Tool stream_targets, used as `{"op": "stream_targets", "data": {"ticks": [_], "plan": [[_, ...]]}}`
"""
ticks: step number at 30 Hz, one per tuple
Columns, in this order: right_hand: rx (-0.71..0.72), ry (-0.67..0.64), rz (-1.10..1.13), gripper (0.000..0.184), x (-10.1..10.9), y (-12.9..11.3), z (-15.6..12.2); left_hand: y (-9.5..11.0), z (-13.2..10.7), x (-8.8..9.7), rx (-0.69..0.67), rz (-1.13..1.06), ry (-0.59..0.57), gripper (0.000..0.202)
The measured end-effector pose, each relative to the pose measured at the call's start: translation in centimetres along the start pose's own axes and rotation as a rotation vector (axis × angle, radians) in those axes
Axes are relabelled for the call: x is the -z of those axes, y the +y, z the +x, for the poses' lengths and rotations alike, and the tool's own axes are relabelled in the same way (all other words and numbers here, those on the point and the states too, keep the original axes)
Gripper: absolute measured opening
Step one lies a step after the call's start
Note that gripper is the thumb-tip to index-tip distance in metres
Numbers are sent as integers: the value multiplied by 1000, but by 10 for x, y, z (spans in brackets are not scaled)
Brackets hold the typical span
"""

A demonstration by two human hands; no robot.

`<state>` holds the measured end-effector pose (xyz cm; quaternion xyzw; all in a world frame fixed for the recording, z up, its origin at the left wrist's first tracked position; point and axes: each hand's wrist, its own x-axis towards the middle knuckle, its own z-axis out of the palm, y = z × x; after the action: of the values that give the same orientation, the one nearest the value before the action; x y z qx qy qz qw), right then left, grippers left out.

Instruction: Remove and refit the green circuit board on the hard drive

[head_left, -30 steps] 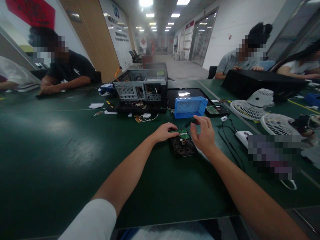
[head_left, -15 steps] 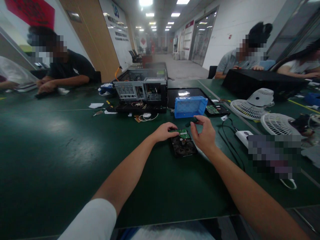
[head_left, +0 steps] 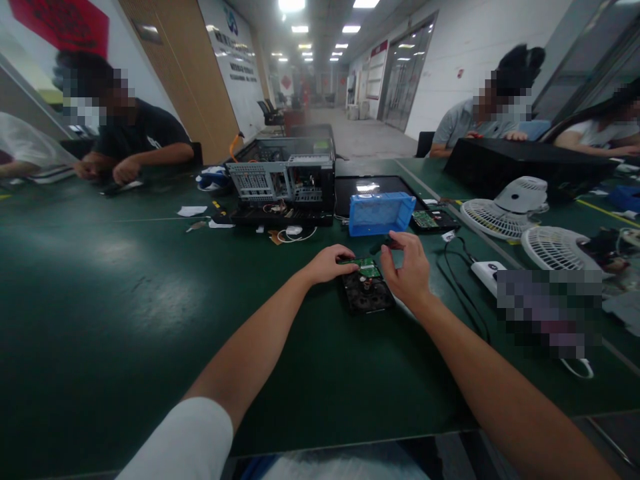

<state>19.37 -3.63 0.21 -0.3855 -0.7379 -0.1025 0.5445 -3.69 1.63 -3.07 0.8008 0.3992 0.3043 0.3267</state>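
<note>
Still – left hand (head_left: 327, 265) on hard drive (head_left: 367, 299) – co-worker's hands (head_left: 126, 171) now apart.

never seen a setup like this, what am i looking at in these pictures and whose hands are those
There is no machine here: one head-worn camera looks forward and down at the wearer's own bare hands. The left hand holds a hard drive by its far left corner, near its green circuit board. The right hand has a small dark object at its fingertips, too unclear to name. On the green table also sit a blue plastic bin and an open computer case.
</note>
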Motion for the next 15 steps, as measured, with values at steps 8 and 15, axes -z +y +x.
{"op": "stream_targets", "data": {"ticks": [8,15], "plan": [[-25,46,33,35,-2,2,0,-1,0,-1,-11,-18,3,43],[-62,52,9,32,-1,3,-1,-1,0,0,-9,-15,-10,42]]}}
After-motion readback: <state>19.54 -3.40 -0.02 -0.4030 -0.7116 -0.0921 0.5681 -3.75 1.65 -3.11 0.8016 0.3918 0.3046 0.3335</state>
